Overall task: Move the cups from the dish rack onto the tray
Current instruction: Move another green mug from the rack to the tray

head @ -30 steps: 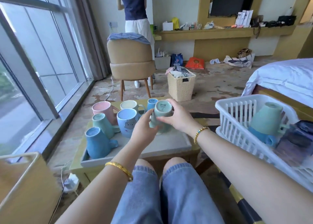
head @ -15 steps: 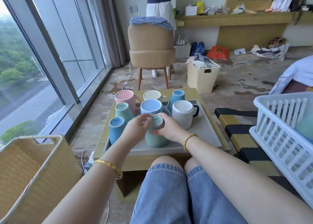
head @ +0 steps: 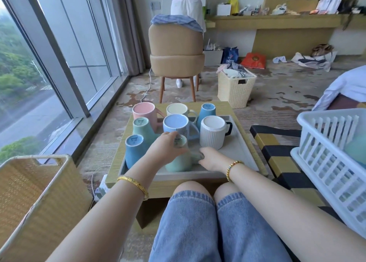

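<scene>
Gripping mint cup (head: 179, 159), left hand (head: 164, 149)

A tan chair (head: 176, 44) stands beside a wicker basket (head: 235, 89).

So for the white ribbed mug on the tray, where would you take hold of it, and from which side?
Probably by the black handle, coming from the right. The white ribbed mug stands upside down with its handle pointing right toward bare tray, while the blue mug crowds its left side.
</scene>
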### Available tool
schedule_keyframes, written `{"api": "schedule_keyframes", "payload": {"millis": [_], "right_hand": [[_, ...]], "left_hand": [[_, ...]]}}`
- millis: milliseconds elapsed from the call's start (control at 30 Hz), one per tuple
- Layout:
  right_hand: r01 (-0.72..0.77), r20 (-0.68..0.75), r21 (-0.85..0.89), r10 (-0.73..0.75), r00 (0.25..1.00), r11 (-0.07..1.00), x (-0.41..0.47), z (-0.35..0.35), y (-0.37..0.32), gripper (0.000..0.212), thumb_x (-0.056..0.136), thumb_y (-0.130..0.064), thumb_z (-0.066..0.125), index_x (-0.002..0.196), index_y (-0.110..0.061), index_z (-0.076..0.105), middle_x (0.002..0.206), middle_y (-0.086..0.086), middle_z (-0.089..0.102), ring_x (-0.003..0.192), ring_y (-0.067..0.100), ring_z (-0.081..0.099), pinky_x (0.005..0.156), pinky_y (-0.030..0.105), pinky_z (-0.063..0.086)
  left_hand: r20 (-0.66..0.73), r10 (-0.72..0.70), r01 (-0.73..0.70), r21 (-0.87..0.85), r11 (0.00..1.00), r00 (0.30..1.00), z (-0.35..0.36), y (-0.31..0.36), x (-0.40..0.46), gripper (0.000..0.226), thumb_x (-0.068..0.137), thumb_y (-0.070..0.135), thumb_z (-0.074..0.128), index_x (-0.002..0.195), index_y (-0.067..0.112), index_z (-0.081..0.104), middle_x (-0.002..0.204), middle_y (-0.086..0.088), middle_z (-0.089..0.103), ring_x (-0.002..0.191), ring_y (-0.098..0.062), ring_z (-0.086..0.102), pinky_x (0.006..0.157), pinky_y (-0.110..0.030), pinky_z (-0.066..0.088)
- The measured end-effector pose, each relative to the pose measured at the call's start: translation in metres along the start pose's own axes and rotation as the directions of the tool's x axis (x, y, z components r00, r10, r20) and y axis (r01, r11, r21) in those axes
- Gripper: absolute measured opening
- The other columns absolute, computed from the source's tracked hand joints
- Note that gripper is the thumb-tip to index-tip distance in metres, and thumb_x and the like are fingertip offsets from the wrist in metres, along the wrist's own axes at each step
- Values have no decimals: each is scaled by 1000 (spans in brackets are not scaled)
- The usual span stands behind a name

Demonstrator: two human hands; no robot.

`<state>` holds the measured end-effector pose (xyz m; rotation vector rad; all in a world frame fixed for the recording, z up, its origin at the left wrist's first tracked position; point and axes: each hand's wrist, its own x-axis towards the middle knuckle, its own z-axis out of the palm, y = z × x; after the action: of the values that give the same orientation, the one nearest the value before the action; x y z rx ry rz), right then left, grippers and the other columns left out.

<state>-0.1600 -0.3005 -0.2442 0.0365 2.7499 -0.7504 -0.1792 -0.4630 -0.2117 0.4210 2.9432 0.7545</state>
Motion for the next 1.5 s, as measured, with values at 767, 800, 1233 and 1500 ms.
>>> {"api": "schedule_keyframes", "payload": {"millis": [767, 800, 1233, 1500], "right_hand": [[-26, -285, -97, -3, 959, 995, -1, 27, 1, 28, 85, 5, 36, 103, -8, 54, 108, 17, 64, 102, 33, 61, 78, 35, 47], [-25, -285, -108, -7, 959, 994, -1, 26, 2, 27, 85, 5, 37, 100, -10, 53, 107, 17, 64, 101, 33, 61, 76, 34, 46], [7, -261, -165, -50, 964, 986, 5, 23, 9, 36, 84, 6, 37, 112, -8, 53, 107, 18, 64, 101, 34, 60, 76, 34, 46], [130, -215, -40, -136, 967, 991, -15, 12, 26, 13, 96, -13, 38, 103, -10, 48, 105, 12, 63, 101, 33, 60, 83, 38, 50]], "left_hand": [[-125, -82, 80, -25, 997, 989, 15, 6, 0, 61, 86, 33, 59, 139, 13, 34, 136, -9, 41, 118, -28, 48, 92, -32, 42], [-134, -87, 83, -33, 996, 987, 15, 6, 0, 61, 85, 34, 60, 137, 14, 36, 135, -9, 42, 117, -28, 49, 91, -32, 42], [-186, -125, 106, -110, 988, 975, 16, 5, 0, 56, 77, 38, 69, 125, 18, 49, 122, -6, 52, 108, -25, 53, 83, -30, 41], [-347, -108, 83, -86, 993, 932, 22, 14, -11, 62, 84, 41, 61, 136, 14, 41, 138, -12, 43, 125, -30, 39, 100, -38, 36]]}}
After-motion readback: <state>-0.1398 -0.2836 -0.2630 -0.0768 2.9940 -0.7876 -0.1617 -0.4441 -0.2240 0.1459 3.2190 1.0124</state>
